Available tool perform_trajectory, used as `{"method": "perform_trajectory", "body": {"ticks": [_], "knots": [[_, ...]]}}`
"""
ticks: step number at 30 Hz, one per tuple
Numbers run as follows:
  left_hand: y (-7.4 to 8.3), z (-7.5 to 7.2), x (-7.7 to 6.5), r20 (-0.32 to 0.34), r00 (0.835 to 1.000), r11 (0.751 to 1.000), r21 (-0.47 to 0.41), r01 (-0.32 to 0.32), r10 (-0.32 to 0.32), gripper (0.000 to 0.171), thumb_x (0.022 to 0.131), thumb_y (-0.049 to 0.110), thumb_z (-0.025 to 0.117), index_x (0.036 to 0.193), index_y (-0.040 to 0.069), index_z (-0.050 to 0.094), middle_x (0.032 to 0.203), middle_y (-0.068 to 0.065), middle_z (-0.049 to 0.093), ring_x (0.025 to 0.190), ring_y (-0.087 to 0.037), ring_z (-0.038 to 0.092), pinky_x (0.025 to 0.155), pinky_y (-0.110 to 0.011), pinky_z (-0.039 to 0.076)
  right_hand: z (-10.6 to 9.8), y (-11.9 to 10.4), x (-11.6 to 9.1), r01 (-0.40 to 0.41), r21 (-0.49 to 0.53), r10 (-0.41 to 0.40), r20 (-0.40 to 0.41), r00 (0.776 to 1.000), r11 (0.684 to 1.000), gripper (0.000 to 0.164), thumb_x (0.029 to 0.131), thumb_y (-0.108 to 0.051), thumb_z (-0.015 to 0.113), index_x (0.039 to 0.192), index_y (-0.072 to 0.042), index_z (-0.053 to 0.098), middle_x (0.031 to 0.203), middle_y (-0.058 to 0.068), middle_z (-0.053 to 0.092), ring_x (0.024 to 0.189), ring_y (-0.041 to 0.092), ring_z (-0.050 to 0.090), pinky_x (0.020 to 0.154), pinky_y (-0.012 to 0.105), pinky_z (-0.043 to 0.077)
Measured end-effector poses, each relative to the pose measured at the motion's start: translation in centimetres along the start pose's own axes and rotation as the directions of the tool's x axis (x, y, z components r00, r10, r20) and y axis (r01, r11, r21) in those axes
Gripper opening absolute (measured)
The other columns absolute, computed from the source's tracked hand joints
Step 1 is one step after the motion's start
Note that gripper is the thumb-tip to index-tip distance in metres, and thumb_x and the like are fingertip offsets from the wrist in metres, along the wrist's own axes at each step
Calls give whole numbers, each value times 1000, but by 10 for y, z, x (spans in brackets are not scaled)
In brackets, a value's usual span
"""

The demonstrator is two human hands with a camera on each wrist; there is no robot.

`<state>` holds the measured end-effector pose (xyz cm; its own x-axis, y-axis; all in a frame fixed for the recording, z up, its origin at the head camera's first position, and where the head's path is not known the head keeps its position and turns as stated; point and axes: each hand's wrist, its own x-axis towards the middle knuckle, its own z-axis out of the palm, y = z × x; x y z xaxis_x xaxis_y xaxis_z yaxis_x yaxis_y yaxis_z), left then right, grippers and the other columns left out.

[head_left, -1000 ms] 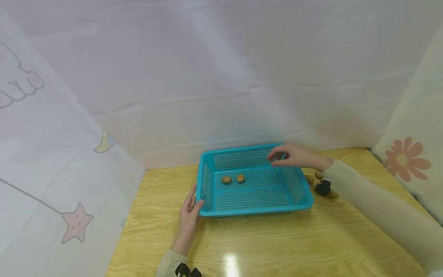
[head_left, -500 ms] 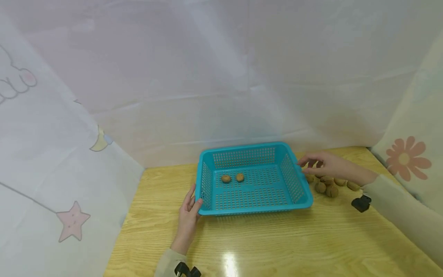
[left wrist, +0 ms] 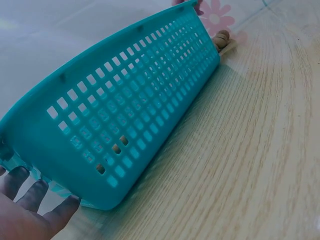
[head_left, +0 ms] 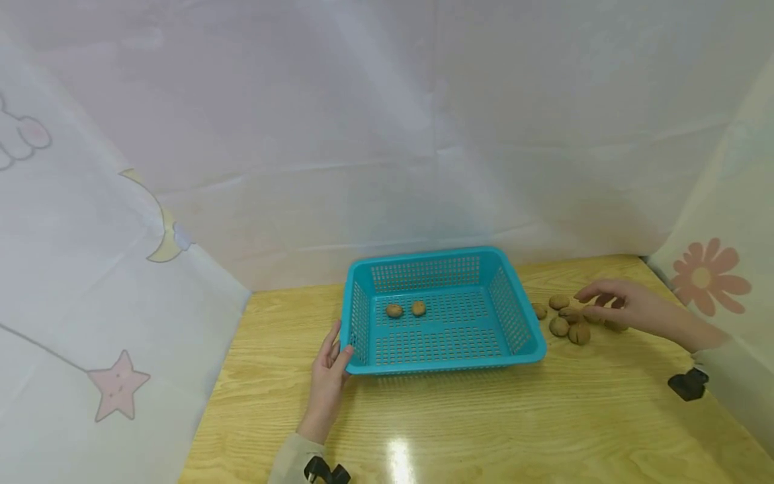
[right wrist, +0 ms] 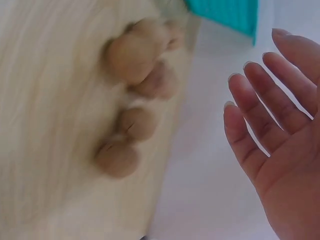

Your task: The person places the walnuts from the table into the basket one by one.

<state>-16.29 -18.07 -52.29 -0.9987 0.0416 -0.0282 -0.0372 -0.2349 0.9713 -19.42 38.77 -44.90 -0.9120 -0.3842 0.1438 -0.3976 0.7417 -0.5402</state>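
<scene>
A turquoise plastic basket (head_left: pixel 447 367) with perforated walls stands on the table. Two walnuts (head_left: pixel 394 310) lie on its floor, left of the middle. My left hand (head_left: pixel 326 383) holds the basket's near left corner, thumb over the rim and fingers along the outside. In the left wrist view, fingertips (left wrist: pixel 33 195) touch the basket's wall. Right of the basket lie several loose walnuts (head_left: pixel 579 333). Over them hovers my right hand (head_left: pixel 635 308), fingers loosely bent and partly covering the farther nuts. The right wrist view has its palm (right wrist: pixel 290 185) bare, with the walnuts (right wrist: pixel 132 57) blurred beside it.
The wooden table (head_left: pixel 471 423) extends in front of the basket. Behind it and at both sides hang pale printed sheets (head_left: pixel 387 148), close to the basket's far edge. A small black device (head_left: pixel 688 384) sits on the right wrist.
My right hand has moved right, from over the basket past its right rim to the loose walnuts, uncovering more of them. The left hand stays at the basket's corner.
</scene>
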Motion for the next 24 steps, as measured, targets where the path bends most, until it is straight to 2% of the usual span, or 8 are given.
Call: {"method": "perform_trajectory", "body": {"ticks": [4, 7, 12, 15, 20, 22, 24], "knots": [[1, 1, 0, -6, 1000, 1000, 1, -3, 3, 67, 107, 14, 59, 166, 18, 28, 162, -19, 42, 142, -38, 49, 105, -45, 53, -1, 22, -14, -58, -54, 56, -36, 998, 997, 23, 99, -11, 72, 122, -9, 72, 115, 8, 70, 90, -8, 58, 68, 26, 55], [1, 1, 0, -5, 1000, 1000, 6, -4, 4, 68, 107, 14, 59, 167, 16, 27, 162, -19, 41, 142, -38, 49, 104, -44, 53, 0, 37, -23, -85, -69, 81, -53, 995, 994, 28, 99, -12, 73, 125, -4, 71, 116, 14, 70, 90, -9, 57, 67, 26, 55], [0, 1, 0, -5, 1000, 1000, 2, 2, -2, 69, 107, 15, 60, 167, 16, 26, 163, -19, 40, 143, -39, 47, 106, -46, 52, 3, 55, -35, -172, -75, 171, -18, 985, 982, 38, 100, -20, 72, 132, -1, 67, 126, 23, 67, 89, -11, 57, 65, 26, 54], [0, 1, 0, -5, 1000, 1000, 3, 5, -5, 69, 107, 16, 61, 167, 16, 26, 163, -19, 40, 144, -39, 46, 106, -48, 52, 6, 62, -39, -243, -74, 246, 30, 969, 967, 45, 102, -29, 69, 136, 0, 65, 129, 27, 65, 92, 1, 62, 66, 28, 54], [-1, 1, 0, -3, 1000, 1000, 6, 1, -1, 70, 107, 16, 60, 167, 14, 24, 163, -19, 40, 144, -39, 46, 106, -46, 52, 15, 73, -44, -312, -61, 317, 93, 944, 948, 53, 107, -35, 61, 137, 8, 60, 127, 33, 64, 99, 34, 67, 72, 41, 57], [-1, 0, 0, 0, 1000, 1000, 2, -1, 1, 70, 107, 15, 60, 167, 13, 24, 163, -19, 40, 144, -39, 46, 105, -45, 52, 18, 77, -46, -317, -47, 320, 104, 942, 947, 53, 108, -35, 58, 137, 9, 59, 125, 33, 63, 101, 40, 66, 73, 45, 57], [-1, 0, 0, 0, 1000, 1000, -2, -1, 1, 69, 107, 15, 60, 167, 14, 25, 163, -19, 40, 144, -39, 47, 105, -45, 52, 21, 81, -48, -318, -44, 321, 95, 942, 947, 51, 108, -34, 58, 137, 9, 59, 123, 31, 64, 101, 40, 67, 73, 42, 57]]}}
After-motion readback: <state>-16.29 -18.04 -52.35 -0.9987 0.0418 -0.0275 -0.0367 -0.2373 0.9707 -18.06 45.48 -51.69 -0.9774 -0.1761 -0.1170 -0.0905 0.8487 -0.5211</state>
